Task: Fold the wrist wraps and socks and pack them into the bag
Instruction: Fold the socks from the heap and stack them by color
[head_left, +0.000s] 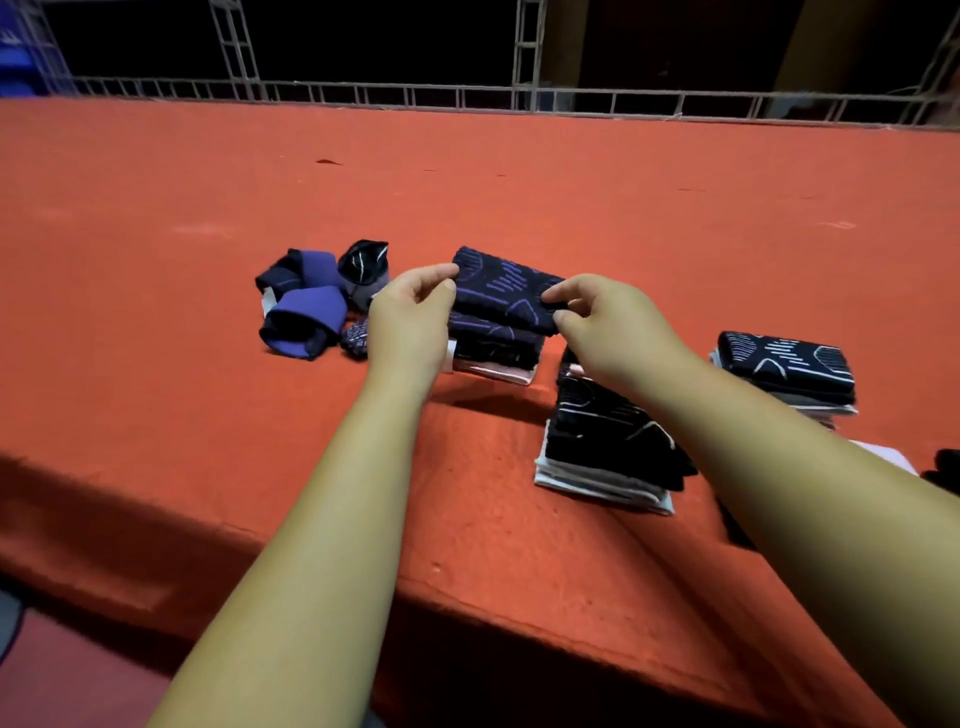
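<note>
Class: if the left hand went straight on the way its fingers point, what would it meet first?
The left hand would meet the purple-patterned folded sock, whose left edge its fingertips seem to pinch; the right hand pinches the other end.

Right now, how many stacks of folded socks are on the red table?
3. One stack between the left hand and right hand, which pinch its top sock; one nearer, under the right forearm; one far right. Others may be hidden.
</note>
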